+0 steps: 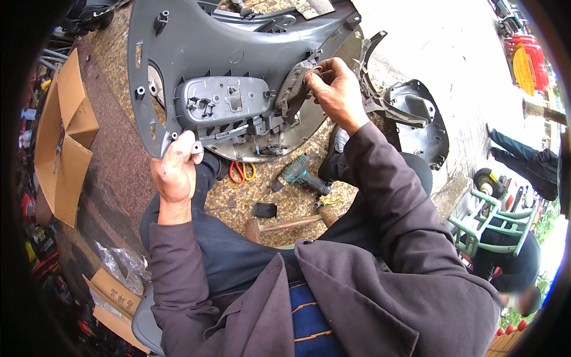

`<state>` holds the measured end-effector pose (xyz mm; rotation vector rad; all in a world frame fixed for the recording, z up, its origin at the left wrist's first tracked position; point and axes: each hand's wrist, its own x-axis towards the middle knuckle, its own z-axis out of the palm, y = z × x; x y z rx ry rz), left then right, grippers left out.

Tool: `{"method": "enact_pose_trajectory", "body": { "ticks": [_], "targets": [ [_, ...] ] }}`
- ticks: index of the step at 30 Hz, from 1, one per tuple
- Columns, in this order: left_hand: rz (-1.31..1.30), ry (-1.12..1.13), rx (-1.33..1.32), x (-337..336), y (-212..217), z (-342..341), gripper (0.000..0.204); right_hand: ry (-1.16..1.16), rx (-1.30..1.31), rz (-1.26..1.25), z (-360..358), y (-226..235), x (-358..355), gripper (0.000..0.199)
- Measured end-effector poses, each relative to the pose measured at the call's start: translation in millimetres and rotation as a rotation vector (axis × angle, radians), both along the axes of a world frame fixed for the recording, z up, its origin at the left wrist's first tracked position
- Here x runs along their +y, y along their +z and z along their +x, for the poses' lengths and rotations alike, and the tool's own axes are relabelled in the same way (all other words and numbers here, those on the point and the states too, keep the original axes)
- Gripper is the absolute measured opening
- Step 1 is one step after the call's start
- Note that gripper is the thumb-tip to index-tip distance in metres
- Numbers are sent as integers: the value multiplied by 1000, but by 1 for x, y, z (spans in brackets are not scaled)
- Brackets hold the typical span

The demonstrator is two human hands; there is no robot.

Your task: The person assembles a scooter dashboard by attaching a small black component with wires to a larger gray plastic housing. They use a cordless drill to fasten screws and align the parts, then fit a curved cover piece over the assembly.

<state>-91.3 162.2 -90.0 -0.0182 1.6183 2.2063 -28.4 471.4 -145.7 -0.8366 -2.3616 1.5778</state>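
A large grey moulded plastic panel (238, 47) with clips, ribs and slots lies tilted in front of me, its inner side up. My left hand (176, 169) grips its near left corner, thumb on top and fingers closed. At the panel's right side, my right hand (337, 89) is closed in a pinch beside a dirty, rough grey piece (292, 89) attached along the edge. A small brownish curved bit shows at the fingertips, but I cannot make out what is pinched. A lighter grey oval insert (226, 100) sits in the panel between my hands.
Between my legs lie scissors (242, 172), a teal and black cordless drill (301, 174), a small black piece (265, 210) and a wooden-handled hammer (290, 224). Dark plastic parts (419, 119) lie right. Cardboard boxes (62, 143) stand left; a green stool (493, 220) stands right near another person.
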Motion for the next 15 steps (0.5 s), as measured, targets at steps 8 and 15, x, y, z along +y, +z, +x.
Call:
{"method": "enact_pose_trajectory", "body": {
  "ticks": [8,15],
  "targets": [
    [18,29,-49,1,-1,0,16,21,6,30,0,1,-2,28],
    [53,60,-109,-6,-14,-5,4,10,3,36,0,-1,0,41]
  ]
}}
